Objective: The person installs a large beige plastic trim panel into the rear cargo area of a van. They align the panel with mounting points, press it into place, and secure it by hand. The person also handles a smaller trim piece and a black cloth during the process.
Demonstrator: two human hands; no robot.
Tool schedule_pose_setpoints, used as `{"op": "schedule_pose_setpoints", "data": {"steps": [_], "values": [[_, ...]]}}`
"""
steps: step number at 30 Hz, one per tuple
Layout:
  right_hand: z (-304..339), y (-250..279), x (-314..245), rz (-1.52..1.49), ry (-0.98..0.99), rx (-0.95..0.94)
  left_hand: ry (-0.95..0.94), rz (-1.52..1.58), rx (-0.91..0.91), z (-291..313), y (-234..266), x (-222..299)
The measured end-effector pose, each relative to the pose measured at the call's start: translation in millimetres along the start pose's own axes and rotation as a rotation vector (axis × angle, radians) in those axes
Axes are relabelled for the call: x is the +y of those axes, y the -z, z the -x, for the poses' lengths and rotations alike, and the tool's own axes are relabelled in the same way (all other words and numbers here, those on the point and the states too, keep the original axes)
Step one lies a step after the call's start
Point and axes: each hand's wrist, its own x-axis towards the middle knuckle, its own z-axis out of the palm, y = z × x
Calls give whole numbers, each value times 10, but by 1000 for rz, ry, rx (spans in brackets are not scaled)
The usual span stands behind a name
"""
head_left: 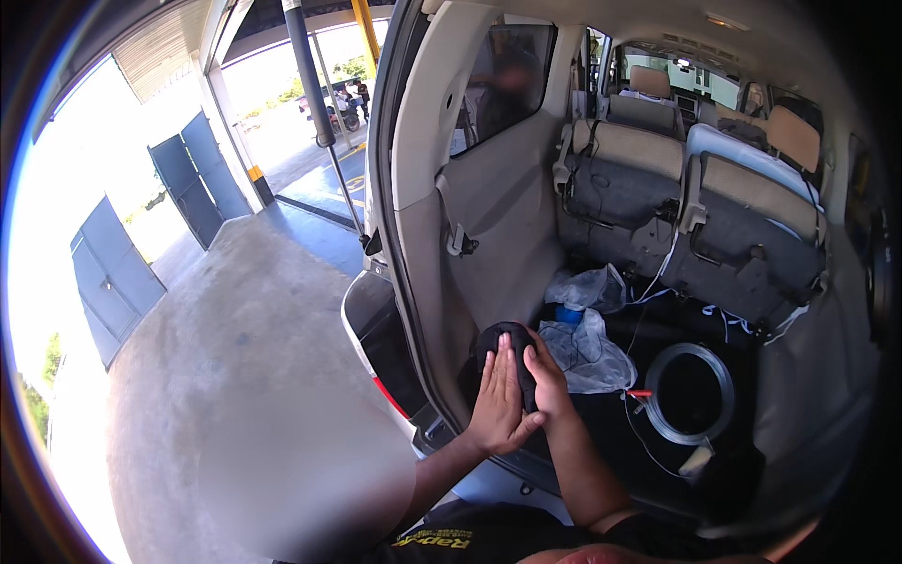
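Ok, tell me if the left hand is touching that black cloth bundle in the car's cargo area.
Touching. The head view shows the left hand laid flat, fingers extended, against the black cloth bundle, with the right hand pressed on its other side.

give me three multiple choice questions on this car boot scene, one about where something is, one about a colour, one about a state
1. Where does the coil of clear tubing lie?
A. on the boot floor behind the folded seats
B. on the concrete outside
C. on a seat headrest

2. What colour is the cloth under the hands?
A. white
B. black
C. yellow

3. How are the two hands placed?
A. both hanging free
B. one on the tailgate strut
C. both pressed on the cloth

Answers: 1 A, the coil rests on the dark floor by the plastic bags. 2 B, the cloth looks black. 3 C, the left hand lies flat on it and the right hand grips its side.
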Motion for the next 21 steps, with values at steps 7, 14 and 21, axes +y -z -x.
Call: {"op": "schedule_pose_setpoints", "data": {"steps": [7,14,21], "values": [[-366,82,-340,63,259,186,-216,-124,69,-680,999,-253],[-1654,-640,-1363,420,615,152,-481,-449,661,-2817,2573,-644],[-3201,-1145,-2115,922,1162,191,-269,-415,562,-3796,2609,-1024]]}}
